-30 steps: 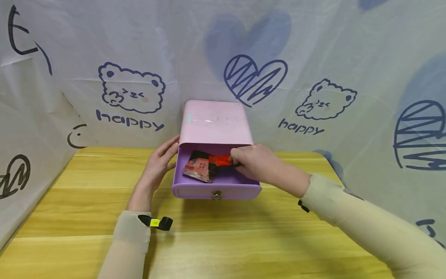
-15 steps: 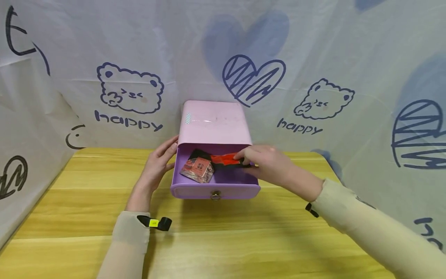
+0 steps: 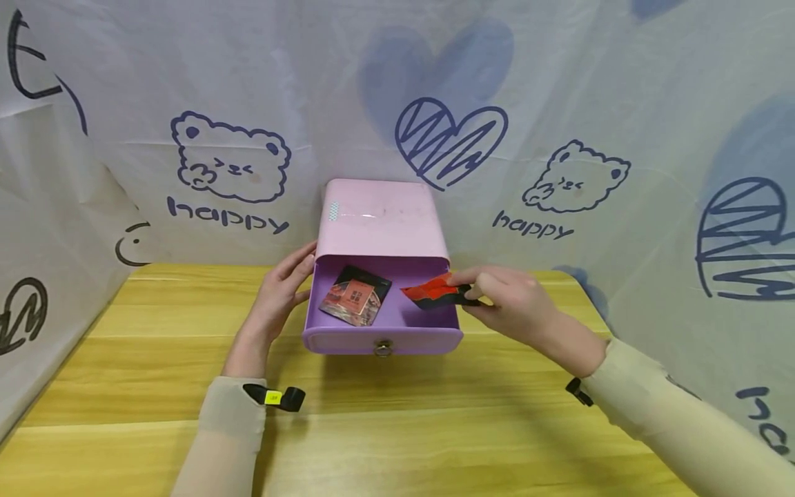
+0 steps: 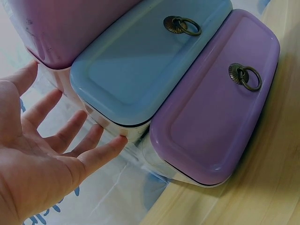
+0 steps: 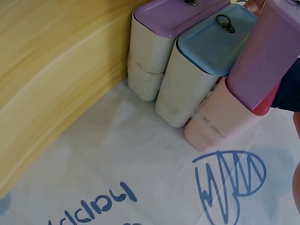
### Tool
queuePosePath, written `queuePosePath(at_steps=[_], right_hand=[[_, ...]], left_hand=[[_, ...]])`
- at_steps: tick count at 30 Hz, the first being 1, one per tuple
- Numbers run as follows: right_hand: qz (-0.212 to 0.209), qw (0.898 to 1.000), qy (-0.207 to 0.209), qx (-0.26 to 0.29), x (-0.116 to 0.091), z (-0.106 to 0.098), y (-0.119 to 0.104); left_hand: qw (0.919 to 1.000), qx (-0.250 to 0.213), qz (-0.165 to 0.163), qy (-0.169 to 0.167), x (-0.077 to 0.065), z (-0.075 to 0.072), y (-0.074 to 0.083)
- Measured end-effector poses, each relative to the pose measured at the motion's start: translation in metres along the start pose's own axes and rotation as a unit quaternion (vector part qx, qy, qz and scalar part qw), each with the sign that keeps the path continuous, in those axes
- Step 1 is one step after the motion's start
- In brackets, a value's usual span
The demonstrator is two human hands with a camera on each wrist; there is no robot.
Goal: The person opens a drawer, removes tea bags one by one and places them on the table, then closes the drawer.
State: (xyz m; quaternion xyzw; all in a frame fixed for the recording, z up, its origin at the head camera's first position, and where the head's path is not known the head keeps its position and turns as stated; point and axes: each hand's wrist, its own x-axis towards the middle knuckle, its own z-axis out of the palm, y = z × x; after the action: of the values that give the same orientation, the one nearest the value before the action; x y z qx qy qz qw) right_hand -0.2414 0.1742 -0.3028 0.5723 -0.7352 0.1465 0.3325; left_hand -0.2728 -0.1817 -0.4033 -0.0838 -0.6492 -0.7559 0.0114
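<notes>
A small chest with a pink top (image 3: 385, 217) stands against the backdrop, its purple top drawer (image 3: 344, 341) pulled out. My right hand (image 3: 512, 304) pinches a red-and-black packet (image 3: 437, 290) over the drawer's right side. In the right wrist view that packet is partly seen as a dark strip (image 5: 287, 91) at the right edge. A second flat packet (image 3: 357, 295), dark with a reddish label, lies in the left of the drawer. My left hand (image 3: 282, 293) rests against the chest's left side; in the left wrist view its spread fingers (image 4: 108, 149) reach the side wall.
Below the top drawer, a blue drawer (image 4: 140, 65) and a purple drawer (image 4: 211, 112) are closed, each with a ring pull. The wooden table (image 3: 397, 428) extends in front of the chest. A printed white cloth (image 3: 341, 83) hangs close behind.
My right hand has drawn the red-and-black packet rightward, off the other packet, which now lies fully uncovered. The left hand stays in place at the chest's side.
</notes>
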Motion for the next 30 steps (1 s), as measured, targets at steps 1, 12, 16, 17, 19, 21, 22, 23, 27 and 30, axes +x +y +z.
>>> queuePosePath(at_steps=[1,12,16,17,19,21,22,23,27,30], right_hand=[[-0.003,1.0,0.01,-0.003,-0.002,-0.001,0.0],[0.014,0.997,0.068,-0.038,-0.022,-0.019,0.012],[0.02,0.992,0.107,-0.065,-0.028,-0.022,0.018],[0.023,0.991,0.113,-0.072,-0.029,-0.022,0.019],[0.031,0.989,0.121,-0.08,-0.033,-0.021,0.022],[0.041,0.988,0.125,-0.077,-0.036,-0.019,0.025],[0.045,0.988,0.123,-0.076,-0.039,-0.019,0.027],[0.049,0.989,0.121,-0.076,-0.041,-0.018,0.028],[0.072,0.989,0.108,-0.069,-0.052,-0.013,0.034],[0.102,0.988,0.092,-0.076,-0.062,-0.007,0.039]], left_hand=[[1.0,0.001,0.0,0.0,0.0,0.0,0.0],[1.0,-0.003,0.002,0.0,0.0,0.001,0.001],[1.0,0.0,0.002,0.0,0.0,0.0,0.0],[1.0,0.001,0.002,-0.001,0.0,-0.001,0.0],[1.0,0.002,0.001,0.0,0.0,-0.001,-0.001],[1.0,0.003,0.002,0.001,0.001,-0.001,-0.001],[1.0,0.003,0.003,0.002,0.001,-0.001,-0.001],[1.0,0.001,0.005,0.0,0.001,-0.001,-0.001],[0.9999,-0.007,0.013,-0.003,0.001,-0.001,-0.001],[0.9999,-0.008,0.015,-0.002,0.001,0.0,-0.002]])
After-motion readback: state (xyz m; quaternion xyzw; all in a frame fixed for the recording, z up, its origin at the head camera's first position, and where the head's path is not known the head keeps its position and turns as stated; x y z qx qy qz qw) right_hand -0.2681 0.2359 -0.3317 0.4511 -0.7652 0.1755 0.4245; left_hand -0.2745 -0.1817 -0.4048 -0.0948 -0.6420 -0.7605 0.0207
